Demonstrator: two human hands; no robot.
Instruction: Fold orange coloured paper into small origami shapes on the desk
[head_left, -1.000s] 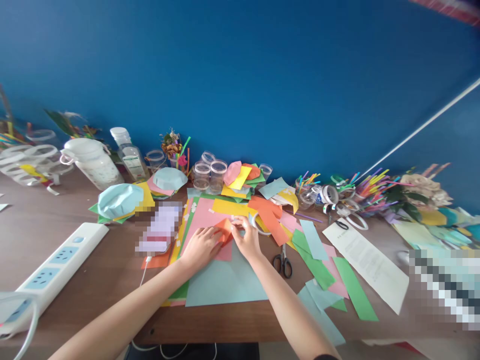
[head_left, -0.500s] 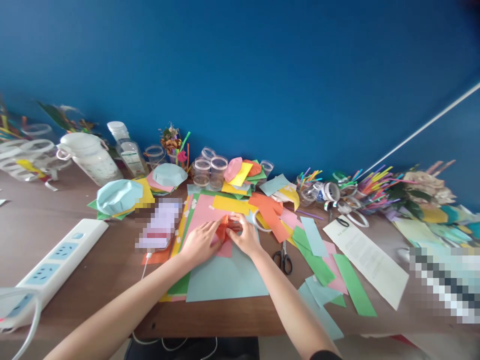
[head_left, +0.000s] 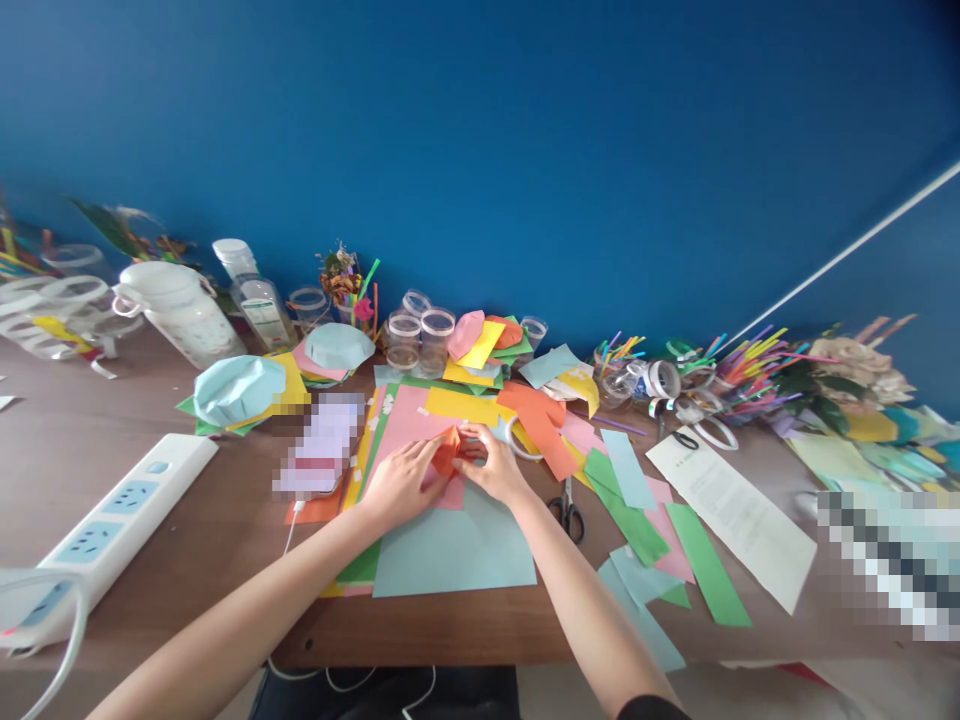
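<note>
Between my two hands is a small piece of folded orange paper [head_left: 448, 455], partly hidden by the fingers. My left hand [head_left: 401, 482] grips its left side, fingers closed against it. On the other side, my right hand [head_left: 489, 465] pinches the paper's right edge with thumb and fingers. Both hands are over a stack of coloured sheets, with a light blue sheet [head_left: 454, 555] nearest me and a pink sheet [head_left: 409, 415] behind. A roll of white tape [head_left: 523, 440] lies just beyond my right hand.
Black-handled scissors [head_left: 566, 512] lie right of my right forearm, near green strips [head_left: 709, 565] and other paper pieces. A phone [head_left: 322, 445] on a cable and a power strip [head_left: 112, 540] are at left. Clear cups [head_left: 420, 340] and folded paper shapes [head_left: 240, 390] line the back.
Both hands stay on the orange paper in nearly the same place. The fingers of my right hand shift slightly; the view moves a little.
</note>
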